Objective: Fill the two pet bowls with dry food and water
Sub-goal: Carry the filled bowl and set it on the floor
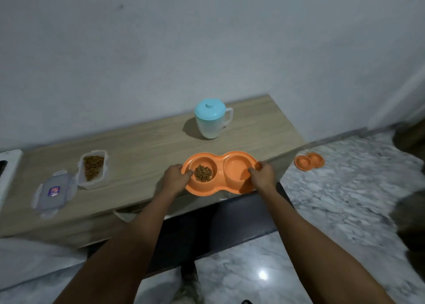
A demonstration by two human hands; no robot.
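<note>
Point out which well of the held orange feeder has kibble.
In the feeder, the left well, by the left hand: it holds brown kibble; the right well shows none.

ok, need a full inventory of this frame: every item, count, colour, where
double bowl: 1, orange, table's front edge, held at both ends
dry food: 1 heap, brown, in that bowl's left cup; no food in the right cup
jug: 1, white with pale blue lid, back of table
food box: 1, clear, open, more dry food inside, left on table
box lid: 1, clear with blue label, on table beside the box
second double bowl: 1, orange, on floor right of table
table: 1, light wood, against wall
floor: grey-white marble
white object: 1, far left, cannot identify
left hand: grips bowl's left rim
right hand: grips bowl's right rim
</note>
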